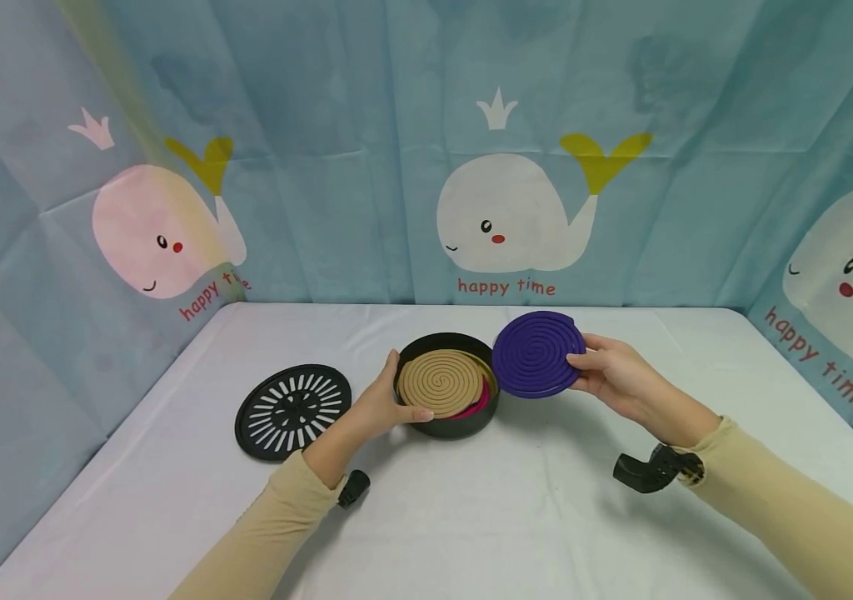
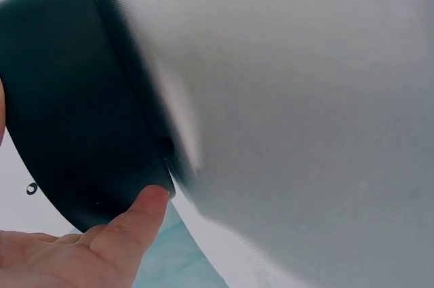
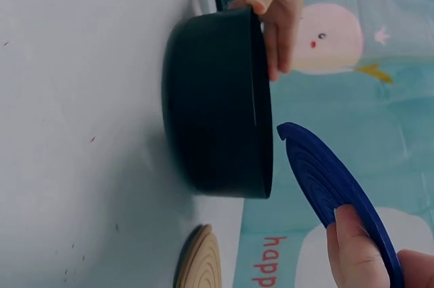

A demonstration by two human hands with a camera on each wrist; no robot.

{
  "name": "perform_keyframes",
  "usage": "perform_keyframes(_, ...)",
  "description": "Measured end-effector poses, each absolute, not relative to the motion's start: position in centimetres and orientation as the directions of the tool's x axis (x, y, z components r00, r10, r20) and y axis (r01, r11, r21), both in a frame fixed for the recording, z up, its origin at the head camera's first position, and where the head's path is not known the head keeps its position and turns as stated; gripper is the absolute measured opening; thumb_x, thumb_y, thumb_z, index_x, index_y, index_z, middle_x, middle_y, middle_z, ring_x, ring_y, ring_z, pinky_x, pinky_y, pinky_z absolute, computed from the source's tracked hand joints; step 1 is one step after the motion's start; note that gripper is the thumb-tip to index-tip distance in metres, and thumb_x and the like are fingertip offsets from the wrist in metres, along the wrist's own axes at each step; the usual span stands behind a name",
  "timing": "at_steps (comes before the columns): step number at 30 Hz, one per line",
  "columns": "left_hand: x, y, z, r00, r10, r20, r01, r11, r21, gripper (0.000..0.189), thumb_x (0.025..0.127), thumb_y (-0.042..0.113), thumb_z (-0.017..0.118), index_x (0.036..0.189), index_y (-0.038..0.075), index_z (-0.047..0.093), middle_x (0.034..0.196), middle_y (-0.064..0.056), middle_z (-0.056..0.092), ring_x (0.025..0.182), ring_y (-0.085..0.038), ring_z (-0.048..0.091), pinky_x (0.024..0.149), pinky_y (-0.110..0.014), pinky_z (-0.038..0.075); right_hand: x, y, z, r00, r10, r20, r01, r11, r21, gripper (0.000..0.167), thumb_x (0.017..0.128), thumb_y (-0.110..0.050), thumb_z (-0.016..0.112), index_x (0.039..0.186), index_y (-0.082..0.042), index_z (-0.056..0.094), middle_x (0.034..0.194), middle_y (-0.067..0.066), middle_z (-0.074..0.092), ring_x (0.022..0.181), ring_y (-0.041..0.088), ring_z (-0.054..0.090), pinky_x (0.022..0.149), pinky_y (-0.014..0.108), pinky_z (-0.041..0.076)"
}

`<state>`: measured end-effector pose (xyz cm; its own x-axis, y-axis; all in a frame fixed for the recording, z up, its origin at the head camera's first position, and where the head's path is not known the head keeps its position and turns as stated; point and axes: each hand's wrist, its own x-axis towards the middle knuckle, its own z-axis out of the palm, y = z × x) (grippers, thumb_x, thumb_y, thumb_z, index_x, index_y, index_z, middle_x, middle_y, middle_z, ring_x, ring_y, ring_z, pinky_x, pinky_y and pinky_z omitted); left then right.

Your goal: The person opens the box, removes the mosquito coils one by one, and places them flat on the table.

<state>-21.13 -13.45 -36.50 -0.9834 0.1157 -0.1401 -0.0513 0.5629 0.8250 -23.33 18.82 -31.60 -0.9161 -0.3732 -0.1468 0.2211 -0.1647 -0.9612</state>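
Looks partway done — lid [image 1: 293, 411] set aside, tan coil [image 1: 441, 383] nested in the black tin [image 1: 455, 428] held by the left hand [image 1: 383, 404], purple coil [image 1: 535, 354] left outside, pinched in the right hand's [image 1: 616, 375] grip.

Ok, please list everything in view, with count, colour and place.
Cloth-covered table: 1, white, foreground.
Whale-printed fabric backdrop: 1, light blue, behind.
Round container: 1, black, on the table.
Round slotted lid: 1, black, left of the container.
Flat spiral disc: 1, beige, in the container.
Second spiral disc: 1, beige, on the table (right wrist view).
Held spiral disc: 1, purple, right of the container.
Covered pieces: count unclear, yellow and magenta, in the container.
Fabric sleeves: 2, beige, foreground.
Wrist devices: 2, black, by the sleeves.
Left hand: 1, bare, gripping the container.
Right hand: 1, bare, holding the purple disc.
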Motion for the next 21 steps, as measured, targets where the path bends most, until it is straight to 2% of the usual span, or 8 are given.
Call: perform_keyframes(21, -21.3, -13.5, -36.8, -0.983, 0.115, -0.143, -0.053, 0.566, 0.823, 0.117, 0.078, 0.022, 0.084, 0.155, 0.003, -0.002, 0.160, -0.019, 0.007, 0.144, -0.038, 0.015, 0.115, -0.052, 0.019, -23.5, 23.4, -31.9, -0.934, -0.323, -0.151, 0.244, -0.271, -0.931, 0.075, 0.098, 0.007, 0.044, 0.152, 0.005, -0.009, 0.100, -0.002, 0.067, 0.089, 0.012, 0.067, 0.078, 0.028, 0.056)
